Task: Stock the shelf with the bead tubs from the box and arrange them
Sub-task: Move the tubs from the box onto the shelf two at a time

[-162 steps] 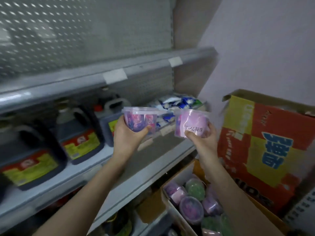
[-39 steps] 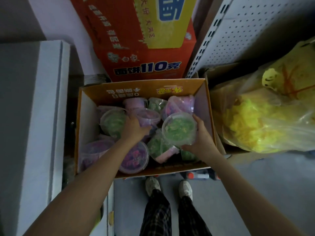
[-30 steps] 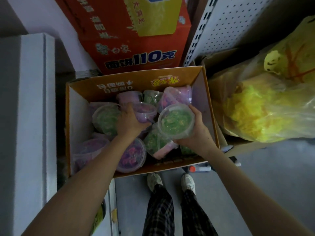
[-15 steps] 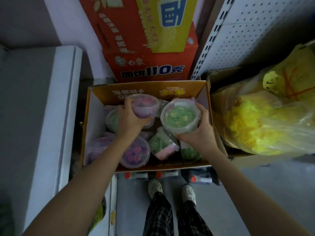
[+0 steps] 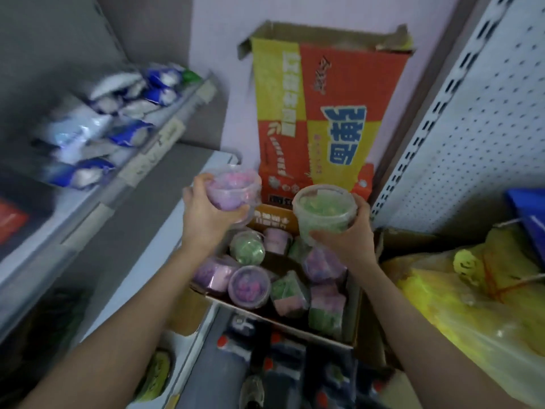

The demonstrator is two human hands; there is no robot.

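Two tubs (image 5: 231, 192) (image 5: 324, 212) raised, blurred, box (image 5: 352, 317) contents partly hidden

Red-yellow carton (image 5: 324, 113) stands beside yellow bag (image 5: 472, 305).

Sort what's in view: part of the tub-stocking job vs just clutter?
Job:
left hand holding pink bead tub
right hand holding green bead tub
open box of tubs
grey shelf

Clutter:
red-yellow carton
yellow bag
blue-white packets
pegboard

left hand (image 5: 206, 214) gripping purple tub (image 5: 233, 188), right hand (image 5: 351, 240) gripping green tub (image 5: 324, 211)
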